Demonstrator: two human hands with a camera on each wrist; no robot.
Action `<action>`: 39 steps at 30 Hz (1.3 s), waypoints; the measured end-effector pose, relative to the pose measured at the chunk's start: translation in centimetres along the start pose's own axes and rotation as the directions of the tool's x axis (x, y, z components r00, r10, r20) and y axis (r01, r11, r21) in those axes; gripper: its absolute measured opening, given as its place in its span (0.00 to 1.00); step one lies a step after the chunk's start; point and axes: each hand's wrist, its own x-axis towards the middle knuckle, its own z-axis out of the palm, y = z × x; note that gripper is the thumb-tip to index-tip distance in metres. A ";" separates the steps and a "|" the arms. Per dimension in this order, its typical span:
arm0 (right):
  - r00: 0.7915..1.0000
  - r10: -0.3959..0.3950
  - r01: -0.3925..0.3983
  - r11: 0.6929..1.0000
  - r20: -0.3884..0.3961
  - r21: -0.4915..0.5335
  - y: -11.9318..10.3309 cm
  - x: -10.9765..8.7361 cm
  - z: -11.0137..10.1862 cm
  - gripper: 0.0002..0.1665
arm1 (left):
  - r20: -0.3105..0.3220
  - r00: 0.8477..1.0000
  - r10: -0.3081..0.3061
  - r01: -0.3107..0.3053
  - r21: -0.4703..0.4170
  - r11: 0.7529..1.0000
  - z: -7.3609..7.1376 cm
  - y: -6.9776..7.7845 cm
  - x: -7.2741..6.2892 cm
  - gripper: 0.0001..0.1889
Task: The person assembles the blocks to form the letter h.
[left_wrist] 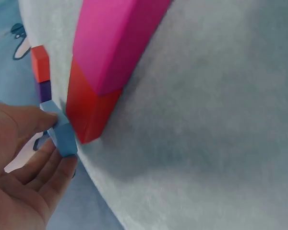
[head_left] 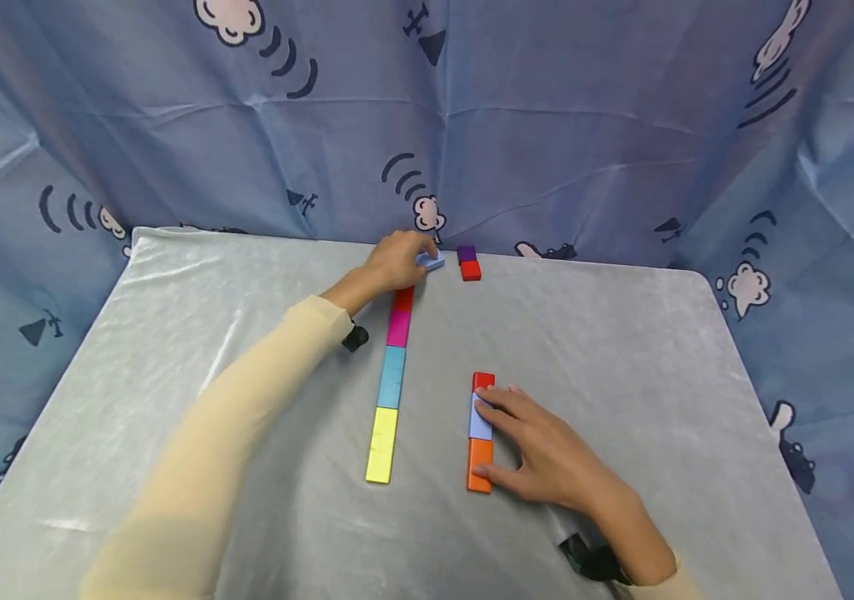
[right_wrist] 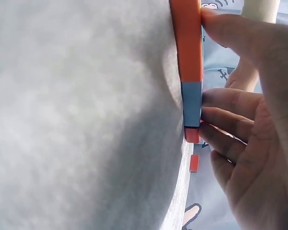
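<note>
At the far table edge my left hand (head_left: 395,260) pinches a small light blue block (head_left: 430,262) between thumb and fingers. The left wrist view shows this block (left_wrist: 63,134) beside the red end block (left_wrist: 89,112) of a long row. That row continues toward me with a magenta block (head_left: 399,328), a blue block (head_left: 392,377) and a yellow block (head_left: 382,446). My right hand (head_left: 546,450) rests its fingertips and thumb against a shorter row: a red block (head_left: 483,380), a light blue block (head_left: 481,423) and an orange block (head_left: 480,467).
Near the far edge, right of my left hand, a purple block (head_left: 466,254) touches a red block (head_left: 471,272). A grey-white cloth (head_left: 621,375) covers the table. Blue patterned curtains (head_left: 546,167) hang behind it and at both sides.
</note>
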 end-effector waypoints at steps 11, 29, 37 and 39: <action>1.000 -0.004 0.004 1.000 -0.002 0.000 -0.1 0.1 0.2 0.52 | -0.006 0.998 0.055 -0.054 0.080 0.995 -1.0 0.6 -2.2 0.26; 1.000 -0.003 0.003 1.000 0.023 0.007 0.0 0.2 0.2 0.52 | 0.275 0.932 0.237 -0.287 0.156 0.945 1.8 4.2 -8.7 0.27; 1.000 0.015 -0.015 1.000 0.020 0.020 0.0 0.1 0.2 0.52 | 0.298 0.918 0.262 -0.328 0.197 0.924 2.8 4.6 -9.6 0.23; 1.000 0.017 -0.018 0.999 0.023 0.030 0.0 0.0 0.3 0.52 | 0.302 0.912 0.277 -0.344 0.196 0.918 3.2 4.4 -9.8 0.21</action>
